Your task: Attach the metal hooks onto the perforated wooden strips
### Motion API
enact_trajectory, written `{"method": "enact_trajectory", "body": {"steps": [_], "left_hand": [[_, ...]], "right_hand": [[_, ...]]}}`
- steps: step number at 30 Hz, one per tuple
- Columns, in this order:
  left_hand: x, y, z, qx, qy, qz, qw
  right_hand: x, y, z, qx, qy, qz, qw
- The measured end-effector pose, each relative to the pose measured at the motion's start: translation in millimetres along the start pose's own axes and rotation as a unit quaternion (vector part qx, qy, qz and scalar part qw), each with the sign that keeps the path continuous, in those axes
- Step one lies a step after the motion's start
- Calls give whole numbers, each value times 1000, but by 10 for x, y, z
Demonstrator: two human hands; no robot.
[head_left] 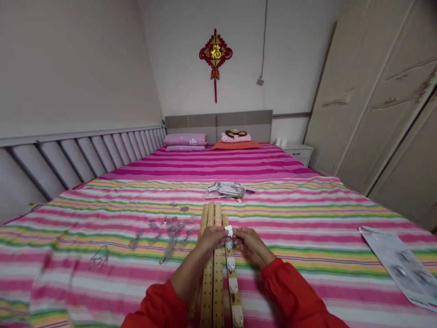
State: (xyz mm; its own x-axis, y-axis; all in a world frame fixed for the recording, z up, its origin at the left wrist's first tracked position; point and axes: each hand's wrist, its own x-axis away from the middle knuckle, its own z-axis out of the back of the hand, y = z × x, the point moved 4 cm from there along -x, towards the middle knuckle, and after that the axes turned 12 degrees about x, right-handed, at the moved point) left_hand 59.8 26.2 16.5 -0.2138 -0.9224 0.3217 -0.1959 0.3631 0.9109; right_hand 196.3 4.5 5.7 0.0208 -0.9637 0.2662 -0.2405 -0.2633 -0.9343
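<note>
Shows nearest the camera two red fabric sleeves (pixel 297 294), one on either side of a narrow tan strip, apparently wooden (pixel 225 220), laid lengthwise on a bed. Pinches, above that narrow strip, a small flat white piece (pixel 229 230): left hand (pixel 214 238) closed at the fingertips on its left edge, right hand (pixel 247 241) likewise on its right. Cannot tell whether joined to the narrow strip.

Down the near length of the narrow strip, four similar rounded white pieces (pixel 231 264) in a row, seemingly placed already; too small to tell if fixed. Seemingly left over: its bare far end, plus, just to its left, three tan strips with dark holes (pixel 218 273), without white pieces in view.

Farther left of the narrow strip, scattered small clear packets with metallic bits (pixel 174 232), apparently unused; beyond its far end, a clear plastic package (pixel 228 189); well to its right, a flat pale plastic bag (pixel 399 266), with metallic shapes visible.
</note>
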Motion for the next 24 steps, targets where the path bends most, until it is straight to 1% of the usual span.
{"method": "enact_trajectory", "body": {"steps": [3, 6, 12, 14, 15, 17, 18, 19, 22, 24], "left_hand": [[-112, -69, 32, -15, 23, -23, 999], [-172, -98, 70, -52, 42, -55, 996], [-95, -28, 113, -160, 71, -130, 976], [-52, -1, 114, -231, 69, -169, 956], [-34, 5, 109, -281, 65, -190, 938], [-9, -4, 93, -384, 56, -225, 894], [-4, -20, 86, -423, 52, -233, 874], [-1, -40, 81, -448, 50, -233, 862], [9, -86, 57, -496, 47, -229, 836], [23, -100, 36, -516, 46, -223, 825]], "right_hand": [[-109, 63, 18, 0, 27, -17, 999], [-210, 144, 51, 13, 67, -40, 997], [-371, 324, 90, 55, 133, -91, 985], [-396, 363, 90, 68, 146, -101, 982], [-404, 377, 86, 74, 152, -104, 980], [-413, 396, 74, 81, 163, -104, 978], [-417, 403, 66, 84, 169, -102, 977], [-421, 410, 57, 85, 176, -98, 976], [-441, 435, 35, 91, 195, -83, 973], [-461, 454, 28, 98, 209, -72, 970]]}}
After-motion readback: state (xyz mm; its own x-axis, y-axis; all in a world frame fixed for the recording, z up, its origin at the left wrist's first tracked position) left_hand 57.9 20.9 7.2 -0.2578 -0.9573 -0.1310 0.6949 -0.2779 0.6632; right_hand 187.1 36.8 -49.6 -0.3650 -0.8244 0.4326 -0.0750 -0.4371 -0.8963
